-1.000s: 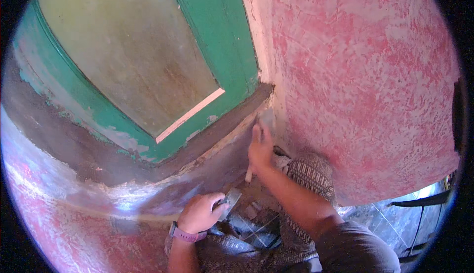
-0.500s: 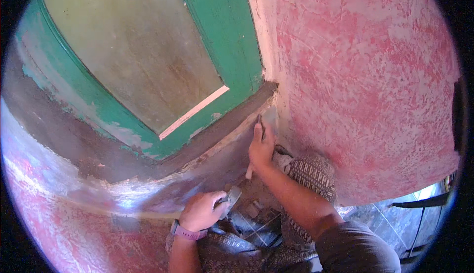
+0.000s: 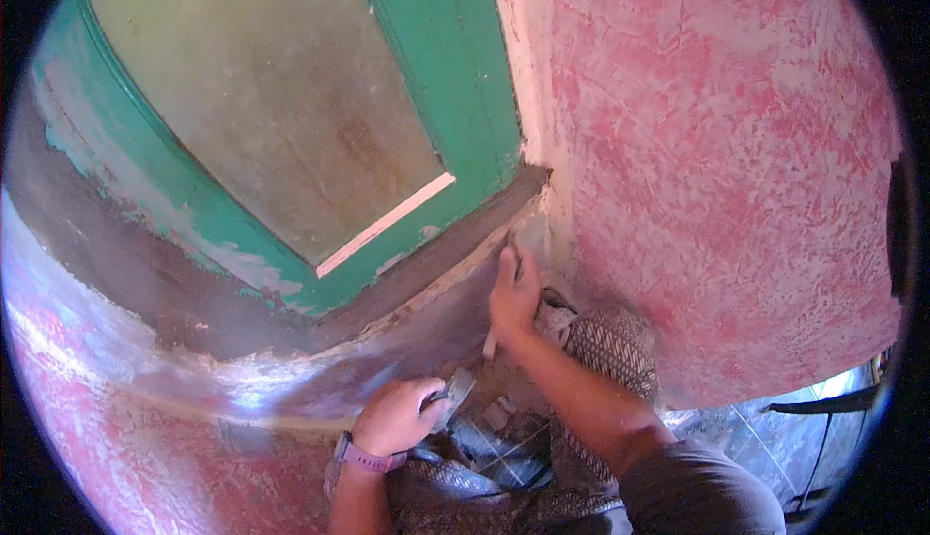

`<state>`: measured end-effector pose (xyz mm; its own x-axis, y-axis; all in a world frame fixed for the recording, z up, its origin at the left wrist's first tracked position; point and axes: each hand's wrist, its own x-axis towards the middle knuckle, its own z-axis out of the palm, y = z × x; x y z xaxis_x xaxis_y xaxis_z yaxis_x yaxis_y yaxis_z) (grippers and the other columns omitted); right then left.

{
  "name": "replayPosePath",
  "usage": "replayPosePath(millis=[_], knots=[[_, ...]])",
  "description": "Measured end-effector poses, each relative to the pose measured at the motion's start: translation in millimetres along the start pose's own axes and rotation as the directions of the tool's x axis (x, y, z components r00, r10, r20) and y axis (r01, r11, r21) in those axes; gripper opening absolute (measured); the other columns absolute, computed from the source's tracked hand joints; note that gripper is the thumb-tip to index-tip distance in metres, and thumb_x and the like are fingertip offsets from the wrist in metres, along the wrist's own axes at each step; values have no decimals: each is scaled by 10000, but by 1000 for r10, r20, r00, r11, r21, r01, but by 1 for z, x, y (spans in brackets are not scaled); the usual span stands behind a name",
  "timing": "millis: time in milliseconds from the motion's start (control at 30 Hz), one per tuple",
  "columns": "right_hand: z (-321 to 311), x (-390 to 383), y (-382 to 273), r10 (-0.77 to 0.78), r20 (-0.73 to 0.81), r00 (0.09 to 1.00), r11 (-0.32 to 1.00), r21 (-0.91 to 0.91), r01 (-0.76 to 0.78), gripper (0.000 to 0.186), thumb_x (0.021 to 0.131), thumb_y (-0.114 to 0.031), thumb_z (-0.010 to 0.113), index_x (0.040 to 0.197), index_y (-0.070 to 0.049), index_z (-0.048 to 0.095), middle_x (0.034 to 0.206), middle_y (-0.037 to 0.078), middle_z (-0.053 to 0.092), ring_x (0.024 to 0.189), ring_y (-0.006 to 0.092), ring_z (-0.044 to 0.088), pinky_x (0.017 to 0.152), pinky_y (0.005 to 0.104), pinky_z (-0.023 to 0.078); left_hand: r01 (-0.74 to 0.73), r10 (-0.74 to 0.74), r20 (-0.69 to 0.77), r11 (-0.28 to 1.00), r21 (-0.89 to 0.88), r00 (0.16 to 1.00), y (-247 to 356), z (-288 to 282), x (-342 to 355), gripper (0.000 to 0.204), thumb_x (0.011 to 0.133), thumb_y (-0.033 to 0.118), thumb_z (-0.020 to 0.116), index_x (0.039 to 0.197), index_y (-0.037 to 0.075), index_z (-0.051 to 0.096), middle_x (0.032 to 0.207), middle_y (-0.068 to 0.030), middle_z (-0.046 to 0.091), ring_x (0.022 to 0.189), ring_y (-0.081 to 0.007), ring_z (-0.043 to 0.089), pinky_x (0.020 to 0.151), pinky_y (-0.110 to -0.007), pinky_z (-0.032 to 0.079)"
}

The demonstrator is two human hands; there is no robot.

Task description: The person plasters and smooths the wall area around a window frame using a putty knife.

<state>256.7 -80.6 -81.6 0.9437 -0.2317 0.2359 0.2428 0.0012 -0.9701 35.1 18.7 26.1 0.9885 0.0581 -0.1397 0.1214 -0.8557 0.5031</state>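
Note:
My right hand (image 3: 514, 295) is closed around a scraper with a pale handle (image 3: 489, 345), whose end sticks out below my palm. Its blade, partly hidden and blurred, lies against the wall under the window ledge, close to the corner. Lower and to the left, my left hand (image 3: 395, 415) grips a flat grey plate-like blade (image 3: 457, 394), held tilted above the floor. A purple-banded watch circles that wrist. The green window frame (image 3: 470, 99) stands above both hands, over a rough brown cement ledge (image 3: 232, 310).
A mottled pink wall (image 3: 717, 167) rises on the right and meets the window wall at the corner. My patterned clothing (image 3: 608, 349) covers my bent knees. Dark floor tiles (image 3: 504, 443) and small debris (image 3: 500, 411) show between my arms. A dark bar (image 3: 823, 400) stands at the far right.
My right hand has shifted slightly down the wall with the scraper. My left hand keeps its place. The whole view has moved a little.

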Motion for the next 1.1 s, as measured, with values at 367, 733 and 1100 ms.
replayPosePath(millis=[367,733,1100], knots=[[3,-24,11,40,96,995,995,-98,-31,454,1051,-297,532,1407,-17,538,1342,244,568,1245,389,468,1104,471,334,-34,34,-11,999,-2,999,-1,5,10,310,899,309,690,1088,63,709,948,-231,707,897,-446,669,783,-524,523],[-4,-6,7,118,65,991,993,-39,-115,463,1052,-310,531,1410,-15,537,1371,232,568,1280,391,453,1121,478,322,30,-30,25,999,14,999,5,2,5,329,902,311,692,1107,54,703,999,-233,706,939,-430,673,796,-500,526],[1,-8,6,158,56,986,986,-62,-155,418,1061,-298,536,1389,-41,569,1312,187,606,1259,302,525,1087,416,377,15,-15,6,1000,-21,1000,-2,8,4,335,904,322,691,1136,82,707,998,-233,707,940,-434,672,797,-498,531]])
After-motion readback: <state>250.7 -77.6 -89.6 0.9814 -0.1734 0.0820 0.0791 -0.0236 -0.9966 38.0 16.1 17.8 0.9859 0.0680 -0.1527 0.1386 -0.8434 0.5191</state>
